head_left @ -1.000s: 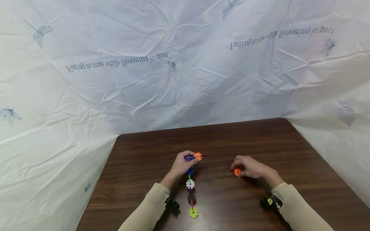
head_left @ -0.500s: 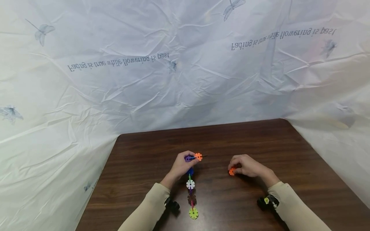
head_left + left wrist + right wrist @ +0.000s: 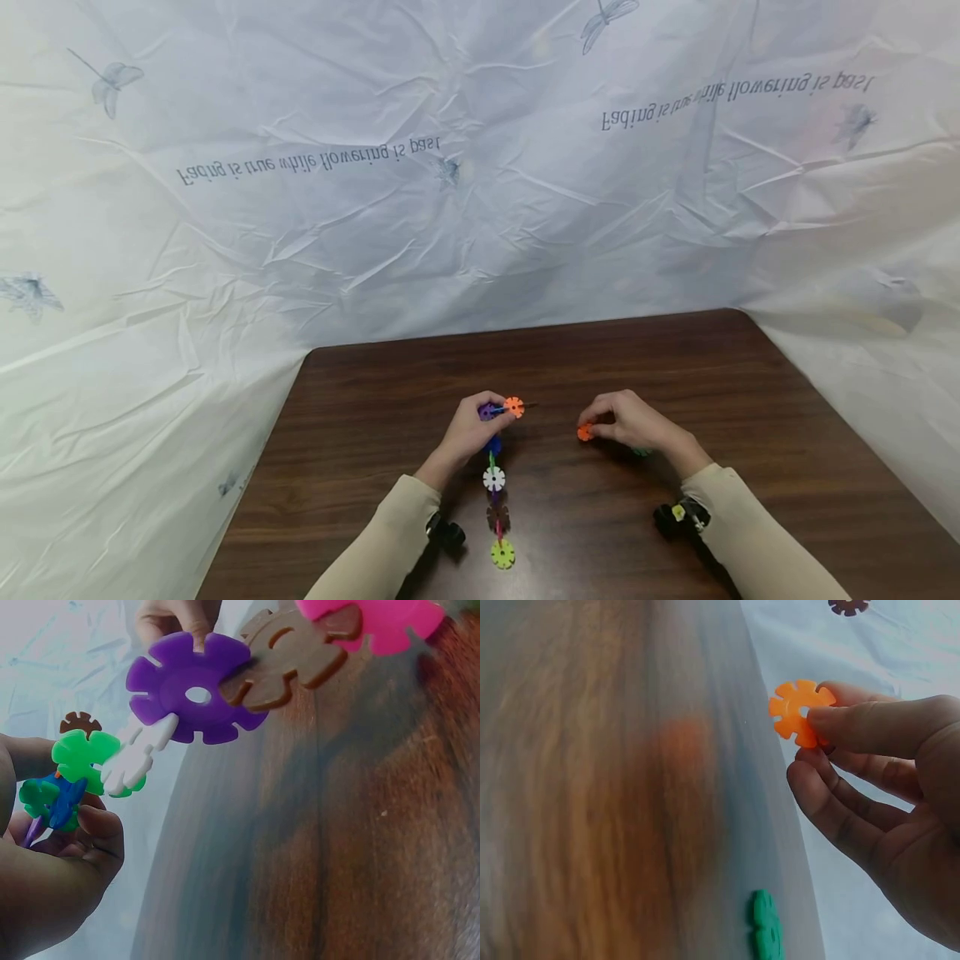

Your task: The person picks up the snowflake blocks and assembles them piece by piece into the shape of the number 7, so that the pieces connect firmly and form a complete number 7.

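In the head view my left hand (image 3: 468,429) grips the far part of a chain of slotted snowflake discs. An orange disc (image 3: 513,407) shows at its fingertips, beside a purple disc (image 3: 487,412). From the hand the chain runs toward me through a white disc (image 3: 493,478) and a brown disc to a yellow-green disc (image 3: 502,553) at the near end. The left wrist view shows the purple disc (image 3: 199,694) slotted into the white disc (image 3: 139,759). To the right, my right hand (image 3: 630,421) pinches a loose orange disc (image 3: 799,712) between thumb and fingers, apart from the chain.
A green disc (image 3: 766,926) lies on the dark wooden table (image 3: 360,517), partly hidden under my right hand in the head view. Pale printed sheeting (image 3: 375,233) hangs behind the table and along its sides. Each wrist wears a black camera.
My right hand has moved left toward the chain, lifting slightly away from me with the orange disc. This uncovers the green disc. The left hand and chain stay almost still.
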